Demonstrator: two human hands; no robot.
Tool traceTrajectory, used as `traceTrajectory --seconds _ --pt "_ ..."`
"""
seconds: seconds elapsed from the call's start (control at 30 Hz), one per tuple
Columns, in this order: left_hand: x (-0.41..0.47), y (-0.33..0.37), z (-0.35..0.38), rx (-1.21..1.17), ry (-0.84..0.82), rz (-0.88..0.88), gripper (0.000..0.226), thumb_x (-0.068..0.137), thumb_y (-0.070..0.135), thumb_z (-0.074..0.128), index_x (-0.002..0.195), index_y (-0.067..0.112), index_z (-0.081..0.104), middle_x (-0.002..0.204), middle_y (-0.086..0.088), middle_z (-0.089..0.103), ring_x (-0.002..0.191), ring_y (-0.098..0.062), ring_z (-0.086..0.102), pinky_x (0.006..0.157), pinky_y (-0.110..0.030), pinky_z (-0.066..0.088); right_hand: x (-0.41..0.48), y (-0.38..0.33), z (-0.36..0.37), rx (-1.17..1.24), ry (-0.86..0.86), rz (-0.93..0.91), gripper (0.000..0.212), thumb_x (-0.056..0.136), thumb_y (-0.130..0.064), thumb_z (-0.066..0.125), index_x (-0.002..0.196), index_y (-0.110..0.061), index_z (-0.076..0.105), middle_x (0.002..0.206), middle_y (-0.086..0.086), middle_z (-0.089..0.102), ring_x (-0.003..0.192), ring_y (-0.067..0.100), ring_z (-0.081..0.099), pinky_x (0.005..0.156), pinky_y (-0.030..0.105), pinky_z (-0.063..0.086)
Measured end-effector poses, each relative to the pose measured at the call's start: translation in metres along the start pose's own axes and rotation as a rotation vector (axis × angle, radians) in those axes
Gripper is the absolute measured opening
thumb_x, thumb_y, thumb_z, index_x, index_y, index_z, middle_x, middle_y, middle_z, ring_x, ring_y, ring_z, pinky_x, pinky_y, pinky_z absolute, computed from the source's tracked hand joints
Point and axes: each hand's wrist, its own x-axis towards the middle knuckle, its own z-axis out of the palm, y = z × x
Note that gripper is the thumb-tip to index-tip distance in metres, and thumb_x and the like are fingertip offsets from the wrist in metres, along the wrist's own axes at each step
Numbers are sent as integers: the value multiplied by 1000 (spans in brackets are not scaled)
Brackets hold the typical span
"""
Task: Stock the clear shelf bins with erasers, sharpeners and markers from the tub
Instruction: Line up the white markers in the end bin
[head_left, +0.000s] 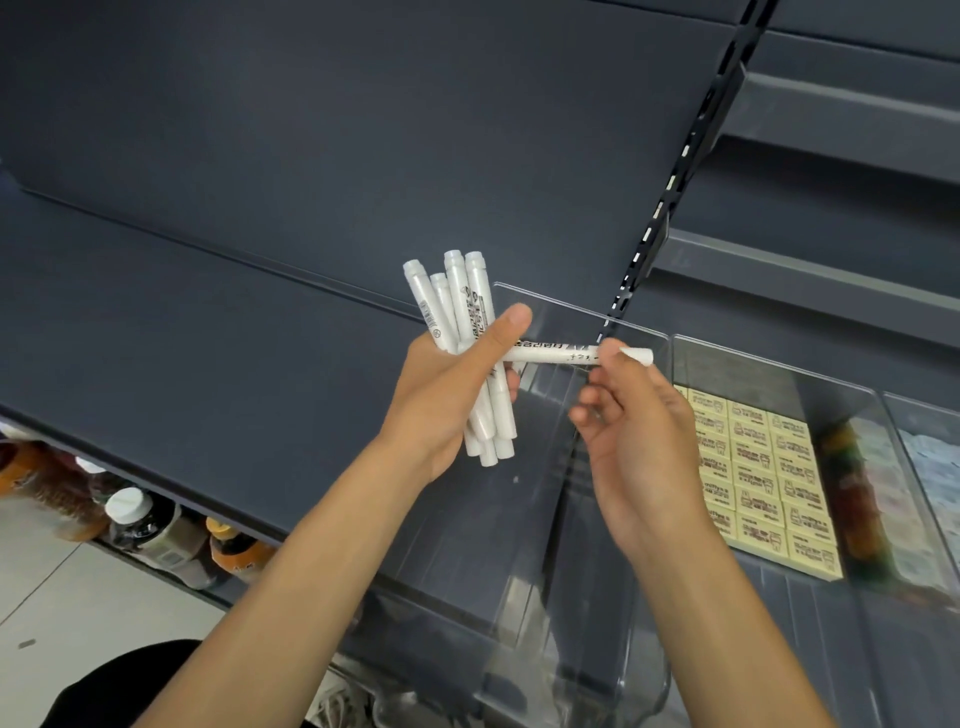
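We see the left hand (441, 395) clamped round the markers (457, 301) over the clear bin (545, 300) — right hand (639, 431) pinches one crosswise marker (561, 354). Risk: tugging it loosens the bunch — markers spill outside the bin.

Marker bundle (457, 296): barrel middles hidden inside the gripping left hand (441, 395); exact count unclear.
Crosswise marker (561, 354): left end hidden behind the left thumb; stretch near the right tip covered by the pinching right hand (639, 431); print too small to read.
Erasers (753, 467): label print too small to read.
Colourful items right of erasers (857, 493): blurred; kind unclear.
Pale items at right edge (935, 467): blurred, cut off.
Bottles (156, 525): partly hidden under the shelf (208, 338); labels blurred.
Forearms: cut off at the bottom edge.
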Motion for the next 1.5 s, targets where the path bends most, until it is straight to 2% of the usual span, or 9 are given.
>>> traceTrajectory --seconds 0.2,0.47,0.73,0.87,1.0,1.13,1.23,1.4,1.5 --pt "-3 -8 6 84 -139 40 64 70 39 78 105 -12 64 75 -11 57 64 -16 56 60 -25 53 6 6 15 82 -5 36 12 100 -19 51 95 -11 59 84 6 71 84 14 70 74 25 57" --pt "0 -14 9 150 -267 -48 30 81 1 77 108 0 67 85 -7 69 70 -11 63 64 -22 53 26 2 2 -137 55 81 25 103 -30 44 102 -10 59 76 5 58 68 19 55 64 42 47" --pt "1 -19 8 223 -293 -123 17 92 4 65 107 1 58 78 -4 63 71 -14 64 72 -28 59 53 8 -4 -508 238 120 37 104 -38 34 95 -17 62 82 0 55 66 11 47 52 25 34" --pt "2 -19 9 117 -245 -112 8 97 4 57 102 8 62 77 -2 67 73 -13 65 76 -30 59 53 28 -3 -690 179 169 40 97 -32 28 92 -14 63 94 11 64 81 24 58 59 30 40" --pt "2 -20 8 98 -182 -110 21 99 6 55 119 6 61 92 -12 72 82 -19 70 76 -27 60 59 27 1 -966 13 213 30 98 -21 37 82 -9 59 65 6 62 61 23 58 54 31 46" --pt "5 -19 3 78 -106 -107 18 97 6 58 114 2 60 76 -7 64 64 -10 64 64 -23 57 72 30 3 -1160 -25 221 22 96 -20 48 115 -10 43 94 11 64 83 29 68 73 42 60" --pt "6 -15 3 3 -131 -129 14 93 5 63 105 -1 64 74 -7 68 65 -10 68 59 -24 58 71 31 4 -1076 -108 260 26 95 -15 56 112 -14 36 95 6 60 85 27 68 73 42 60" --pt "7 -15 2 -93 -142 -165 19 89 6 68 107 1 65 79 -9 70 73 -16 71 66 -27 58 82 42 -11 -1074 -218 231 29 71 -31 53 95 -21 64 97 4 71 97 26 68 87 46 55" --pt "9 -14 1 -89 -137 -153 17 90 10 68 105 2 67 80 -9 72 75 -19 72 68 -29 59 67 31 -6 -998 -178 185 20 80 -29 49 94 -22 63 98 5 71 97 24 67 90 45 54"
